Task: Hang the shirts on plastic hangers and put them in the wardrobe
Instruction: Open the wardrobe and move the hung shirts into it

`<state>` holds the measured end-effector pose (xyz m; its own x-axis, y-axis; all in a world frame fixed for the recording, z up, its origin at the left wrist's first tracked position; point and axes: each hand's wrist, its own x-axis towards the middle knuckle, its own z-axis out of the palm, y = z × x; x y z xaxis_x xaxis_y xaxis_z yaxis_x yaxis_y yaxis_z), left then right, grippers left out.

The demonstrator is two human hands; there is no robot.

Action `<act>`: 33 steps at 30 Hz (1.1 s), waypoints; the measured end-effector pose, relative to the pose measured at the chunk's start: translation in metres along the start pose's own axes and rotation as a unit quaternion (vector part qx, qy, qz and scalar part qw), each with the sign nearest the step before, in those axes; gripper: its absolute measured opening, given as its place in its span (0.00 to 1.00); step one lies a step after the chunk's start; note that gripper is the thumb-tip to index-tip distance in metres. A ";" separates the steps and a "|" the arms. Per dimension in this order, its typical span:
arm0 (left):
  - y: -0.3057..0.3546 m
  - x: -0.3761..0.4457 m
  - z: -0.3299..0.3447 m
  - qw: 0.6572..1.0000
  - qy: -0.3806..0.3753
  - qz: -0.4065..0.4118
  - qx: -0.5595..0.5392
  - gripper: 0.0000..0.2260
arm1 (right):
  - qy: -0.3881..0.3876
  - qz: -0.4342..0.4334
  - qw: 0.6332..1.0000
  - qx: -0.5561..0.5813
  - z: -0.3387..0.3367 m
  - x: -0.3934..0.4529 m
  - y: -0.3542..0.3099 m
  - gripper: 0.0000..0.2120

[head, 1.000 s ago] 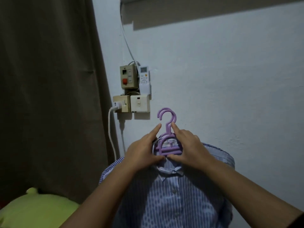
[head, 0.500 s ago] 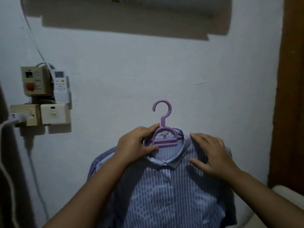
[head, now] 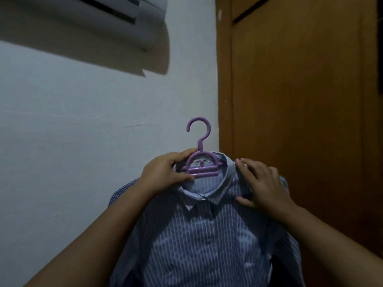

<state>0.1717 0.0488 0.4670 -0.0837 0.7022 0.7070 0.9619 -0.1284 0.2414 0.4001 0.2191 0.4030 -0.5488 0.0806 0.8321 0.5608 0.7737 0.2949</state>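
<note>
A blue shirt with white stripes (head: 203, 237) hangs on a purple plastic hanger (head: 200, 162), held up in front of me. The hanger's hook points up above the collar. My left hand (head: 165, 172) grips the hanger's left side together with the collar. My right hand (head: 263, 183) lies with fingers spread and fairly straight on the shirt's right shoulder, beside the collar. The brown wooden wardrobe (head: 300, 121) fills the right side of the view, its door closed as far as I can see.
A white wall (head: 83, 131) is behind the shirt on the left. An air conditioner (head: 93, 15) is mounted at the top left. A patch of checked blue cloth (head: 122, 189) shows behind my left forearm.
The view has swung right: the switches and curtain are gone and the wardrobe has come in. My right hand left the hanger and now rests on the shirt's right shoulder.
</note>
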 end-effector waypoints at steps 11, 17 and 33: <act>0.077 0.117 0.091 0.980 -0.009 0.032 -0.197 0.41 | -0.058 0.131 0.972 -0.183 -0.086 -0.095 0.156 0.55; 0.101 0.159 0.116 0.984 0.125 0.063 -0.106 0.35 | -0.060 0.200 0.949 -0.238 -0.130 -0.108 0.187 0.57; 0.184 0.236 0.153 0.983 0.137 0.086 -0.089 0.29 | -0.089 0.325 0.852 -0.402 -0.250 -0.078 0.219 0.50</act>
<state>0.3685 0.2985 0.5766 -0.0139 0.4479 0.8940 0.9090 -0.3668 0.1980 0.7211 0.2253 0.5197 -0.0064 0.4770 0.8789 0.9858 -0.1446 0.0857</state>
